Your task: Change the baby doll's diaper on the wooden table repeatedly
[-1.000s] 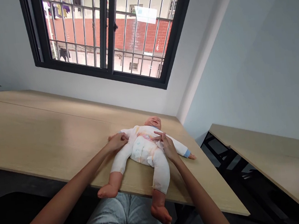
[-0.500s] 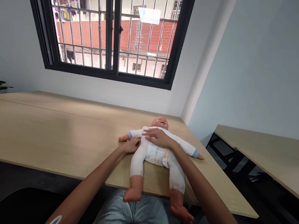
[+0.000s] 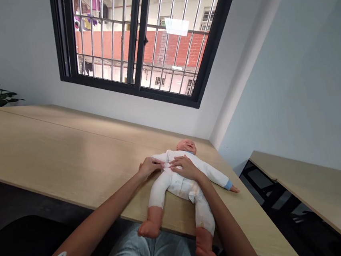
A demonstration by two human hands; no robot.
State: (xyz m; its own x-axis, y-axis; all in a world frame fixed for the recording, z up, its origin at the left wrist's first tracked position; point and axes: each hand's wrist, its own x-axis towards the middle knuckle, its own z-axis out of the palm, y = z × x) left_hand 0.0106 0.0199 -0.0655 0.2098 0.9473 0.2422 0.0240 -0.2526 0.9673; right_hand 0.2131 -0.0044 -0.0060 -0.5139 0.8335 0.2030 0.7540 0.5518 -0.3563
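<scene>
Our left hand [image 3: 151,167] has its fingers [image 3: 159,164] curled in against the front edge of the white onesie [image 3: 206,171] on the chest of the baby doll [image 3: 179,188]. They're touching cloth, but we can't tell if they're pinching it. Our right hand [image 3: 186,168] is open and flat on the doll's torso, not gripping, with its fingertips pointing toward the left hand and just apart from it.

The doll lies on its back on the light wood table [image 3: 69,141], head toward the far wall, arms out, legs toward us. One foot is near the table's near edge; the other hangs past it, above our grey shorts [image 3: 146,255].

Versus the earlier frame: the right hand sat higher and reached further across the chest, and is now lower and pulled back. The left fingers are now further in on the onesie front.

Further out: a second table [image 3: 307,175] on the right, and a barred window [image 3: 102,80] above.
</scene>
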